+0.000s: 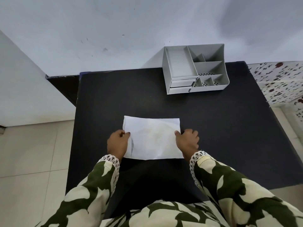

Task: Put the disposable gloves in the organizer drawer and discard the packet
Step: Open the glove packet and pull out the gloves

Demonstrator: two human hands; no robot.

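a white packet (153, 138) lies flat on the black table (213, 128), close to the near edge and right in front of the person. the left hand (117, 144) rests on the packet's left edge, thumb on top of the paper and fingers curled at the rim, pinching it. the right hand (187, 141) does the same on the right edge, thumb pressed on the top corner area and the other fingers bent beside it, gripping that side. both wrists come out of green and cream patterned sleeves (229, 185) with lace cuffs. the grey organizer (195, 69) stands well apart at the far right of the table, against the pale wall (114, 30). its 2 small drawers (181, 86) sit stacked at the front left under a shallow tray, both pushed in, with several open compartments to their right. whether the gloves are inside the packet i cannot tell.
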